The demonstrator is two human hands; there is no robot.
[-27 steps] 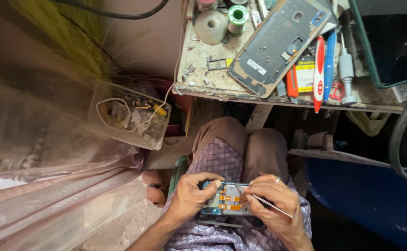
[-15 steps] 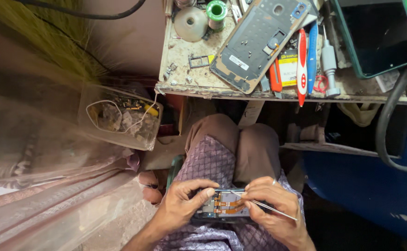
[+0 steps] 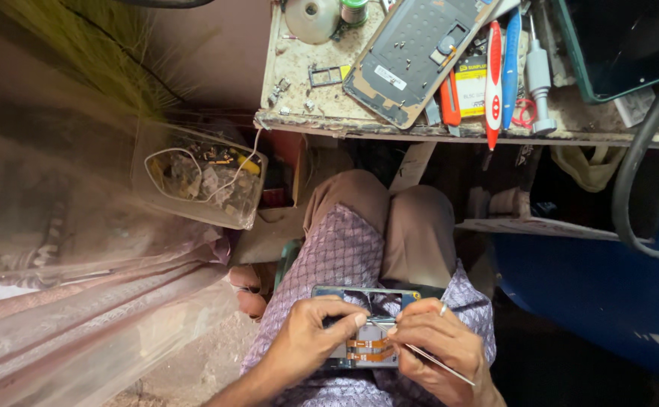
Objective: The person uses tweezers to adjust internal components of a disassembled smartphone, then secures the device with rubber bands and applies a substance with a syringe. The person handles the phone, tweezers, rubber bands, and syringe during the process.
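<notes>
We hold the opened phone (image 3: 371,324) on our lap, well below the bench (image 3: 420,124). Our left hand (image 3: 311,339) clamps its near edge, thumb and fingers closed on it; our right hand (image 3: 435,347) pinches tweezers (image 3: 420,353) over the orange flex cables (image 3: 367,348). A slip of the tips could tear a cable, and with only the lap beneath, loose parts could drop to the floor.
</notes>
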